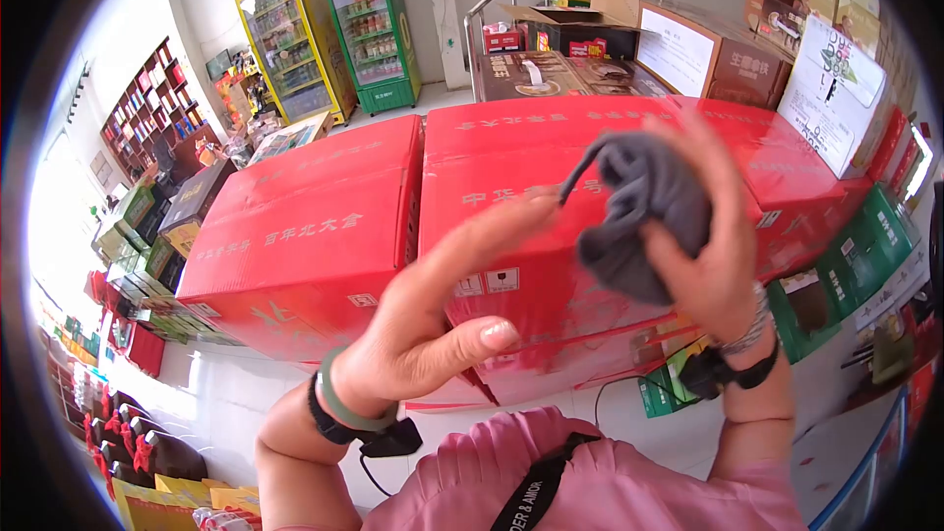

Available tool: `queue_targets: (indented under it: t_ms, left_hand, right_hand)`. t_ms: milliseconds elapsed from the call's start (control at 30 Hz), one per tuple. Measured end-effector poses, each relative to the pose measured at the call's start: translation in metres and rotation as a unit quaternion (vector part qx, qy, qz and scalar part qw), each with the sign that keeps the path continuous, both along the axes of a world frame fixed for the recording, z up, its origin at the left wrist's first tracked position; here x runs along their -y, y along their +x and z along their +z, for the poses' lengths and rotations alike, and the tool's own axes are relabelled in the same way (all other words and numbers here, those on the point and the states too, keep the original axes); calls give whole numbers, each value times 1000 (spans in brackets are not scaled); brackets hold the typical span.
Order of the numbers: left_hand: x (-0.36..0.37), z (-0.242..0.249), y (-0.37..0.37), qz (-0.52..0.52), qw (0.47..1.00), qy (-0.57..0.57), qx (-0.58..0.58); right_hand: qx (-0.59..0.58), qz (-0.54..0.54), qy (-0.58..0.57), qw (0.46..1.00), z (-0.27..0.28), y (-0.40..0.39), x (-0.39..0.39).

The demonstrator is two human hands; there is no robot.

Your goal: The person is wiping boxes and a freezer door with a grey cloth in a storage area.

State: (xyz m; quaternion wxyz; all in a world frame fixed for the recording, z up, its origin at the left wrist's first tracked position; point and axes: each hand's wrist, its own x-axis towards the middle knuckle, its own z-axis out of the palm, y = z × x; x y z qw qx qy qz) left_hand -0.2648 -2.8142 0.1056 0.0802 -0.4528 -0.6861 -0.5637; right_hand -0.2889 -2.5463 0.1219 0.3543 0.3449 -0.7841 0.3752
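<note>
In the head view my right hand [723,246] is wrapped around a crumpled dark grey cloth [644,211], held above the red cartons. My left hand [423,305] reaches up beside it with its fingers stretched out and the thumb apart. Its fingertips are right at a thin trailing edge of the cloth. Below both hands lies a large red carton [492,147] with pale printed lettering. Another red carton [295,226] stands to its left, with a narrow dark gap between them. The right hand is slightly smeared by motion.
Two drink coolers, one yellow [295,39] and one green [372,29], stand at the back. Brown boxes [713,49] and a white carton [834,93] are stacked behind on the right. Green boxes [865,246] sit at the far right. Dark bottles [147,442] with red ribbons are lower left.
</note>
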Motion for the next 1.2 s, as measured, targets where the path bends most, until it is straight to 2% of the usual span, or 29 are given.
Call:
queue_targets:
  t_ms: [67, 133, 167, 200, 267, 367, 467, 500, 567, 667, 733, 800, 867, 900, 1000, 1033, 1133, 1200]
  left_hand:
    - [19, 13, 3, 150, 966, -119, -172]
    - [35, 13, 2, 269, 875, -248, -318]
    - [34, 10, 2, 295, 865, -249, -321]
    - [34, 6, 0, 307, 856, -264, -322]
    - [32, -3, -4, 330, 836, -295, -324]
    - [31, -22, -13, 360, 816, -276, -359]
    - [32, -26, -20, 373, 803, -251, -391]
    - [32, -27, -21, 374, 803, -245, -394]
    - [33, -28, -24, 380, 796, -240, -405]
    - [34, -30, -28, 387, 787, -235, -419]
    - [34, -30, -29, 392, 781, -236, -425]
    - [35, -31, -30, 398, 775, -239, -430]
    - [37, -30, -31, 413, 755, -256, -440]
    - [37, -30, -31, 417, 751, -261, -441]
    - [37, -33, -33, 424, 745, -272, -438]
    - [37, -33, -33, 424, 743, -277, -437]
    - [39, -33, -35, 422, 740, -290, -438]
    - [38, -31, -34, 417, 743, -295, -432]
  right_hand:
    - [1, 7, -45, 999, 20, -13, -8]
    - [-21, -11, 22, 999, 44, -32, -16]
    - [-16, -33, 63, 997, 56, -40, -16]
    - [-104, -56, 123, 985, 66, -56, -15]
    - [-160, -70, 195, 965, 92, -84, -7]
    - [-176, -57, 285, 941, 129, -129, 14]
    - [-82, -118, 361, 922, 159, -163, 46]
    - [-94, -93, 364, 922, 163, -178, 54]
    - [-118, -41, 368, 921, 160, -213, 68]
    - [-71, 1, 423, 904, 142, -250, 90]
    - [10, 13, 529, 848, 112, -292, 101]
    - [91, 62, 656, 746, 78, -318, 101]
    - [229, 36, 657, 717, 60, -319, 106]
    - [175, 66, 673, 715, 58, -331, 105]
    - [174, 43, 668, 722, 55, -350, 101]
    - [142, 68, 669, 727, 52, -364, 98]
    - [236, -1, 644, 728, 67, -357, 115]
    - [224, 3, 631, 742, 58, -387, 110]
